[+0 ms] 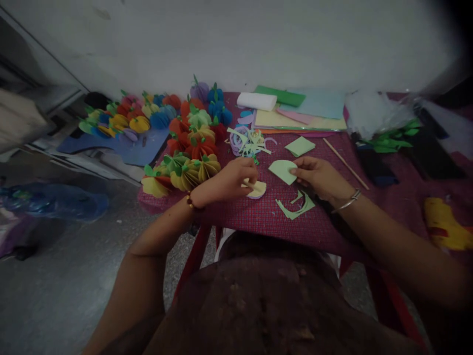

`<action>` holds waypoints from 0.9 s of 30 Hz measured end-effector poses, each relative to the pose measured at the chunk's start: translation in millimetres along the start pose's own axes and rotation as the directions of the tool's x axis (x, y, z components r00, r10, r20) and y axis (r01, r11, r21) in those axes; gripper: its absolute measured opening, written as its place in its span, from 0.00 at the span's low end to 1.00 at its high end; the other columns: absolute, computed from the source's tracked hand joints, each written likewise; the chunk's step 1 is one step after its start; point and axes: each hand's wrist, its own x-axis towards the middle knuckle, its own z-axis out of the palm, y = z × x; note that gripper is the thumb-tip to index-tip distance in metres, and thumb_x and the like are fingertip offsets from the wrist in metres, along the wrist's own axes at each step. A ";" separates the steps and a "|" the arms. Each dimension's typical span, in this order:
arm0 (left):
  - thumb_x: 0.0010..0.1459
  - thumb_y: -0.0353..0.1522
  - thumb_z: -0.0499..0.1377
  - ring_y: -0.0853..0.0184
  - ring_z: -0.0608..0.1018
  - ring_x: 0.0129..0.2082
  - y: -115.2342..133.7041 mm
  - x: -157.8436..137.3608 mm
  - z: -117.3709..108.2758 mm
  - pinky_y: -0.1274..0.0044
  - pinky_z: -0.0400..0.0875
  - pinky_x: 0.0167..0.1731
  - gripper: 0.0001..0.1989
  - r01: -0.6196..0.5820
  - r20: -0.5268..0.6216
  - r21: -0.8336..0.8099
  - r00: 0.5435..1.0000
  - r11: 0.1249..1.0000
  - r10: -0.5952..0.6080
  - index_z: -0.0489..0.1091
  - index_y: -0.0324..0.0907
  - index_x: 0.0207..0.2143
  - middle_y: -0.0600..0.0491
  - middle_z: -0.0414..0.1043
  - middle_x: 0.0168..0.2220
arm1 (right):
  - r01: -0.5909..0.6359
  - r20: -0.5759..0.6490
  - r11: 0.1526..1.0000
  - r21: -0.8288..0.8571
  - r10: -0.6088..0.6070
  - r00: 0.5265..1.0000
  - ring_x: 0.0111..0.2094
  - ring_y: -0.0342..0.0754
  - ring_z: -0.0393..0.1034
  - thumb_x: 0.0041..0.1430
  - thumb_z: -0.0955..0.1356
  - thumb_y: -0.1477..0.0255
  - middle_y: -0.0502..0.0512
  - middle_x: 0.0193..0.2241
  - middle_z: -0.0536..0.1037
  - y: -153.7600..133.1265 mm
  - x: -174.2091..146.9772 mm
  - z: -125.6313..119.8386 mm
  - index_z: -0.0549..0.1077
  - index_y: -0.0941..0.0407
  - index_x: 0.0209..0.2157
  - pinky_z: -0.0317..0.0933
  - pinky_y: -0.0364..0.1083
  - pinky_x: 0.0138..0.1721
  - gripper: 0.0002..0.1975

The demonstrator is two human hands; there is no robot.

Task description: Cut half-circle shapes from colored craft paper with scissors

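Observation:
My right hand [318, 178] pinches a pale green piece of paper [283, 171] with a rounded edge between thumb and fingers, above the table. My left hand [236, 180] is closed, its fingers curled over a pale yellow paper disc [258, 190] on the tablecloth. Whatever is in its fingers, if anything, is too dim to make out. Near the right hand lie a folded pale green paper square [300, 146] and curved green paper offcuts [297, 207]. Beyond the left hand is a heap of curled paper strips [248, 142].
Several colourful paper pumpkins [199, 148] crowd the table's left side and a blue board [144, 148]. Coloured paper sheets [318, 121] and a white roll [256, 101] lie at the back. A thin stick [345, 162], green paper leaves [395, 138] and a yellow glue gun [445, 224] are rightward.

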 end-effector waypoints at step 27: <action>0.52 0.26 0.59 0.71 0.69 0.29 -38.5 88.2 44.3 0.77 0.62 0.33 0.06 0.112 -0.133 -0.201 0.981 0.973 -0.141 0.69 0.40 0.23 0.56 0.66 0.25 | 0.265 -0.051 0.804 -0.532 -0.343 0.938 0.27 0.48 0.67 0.51 0.68 0.69 0.51 0.25 0.76 5.4 21.7 -31.2 0.73 0.54 0.29 0.56 0.46 0.31 0.03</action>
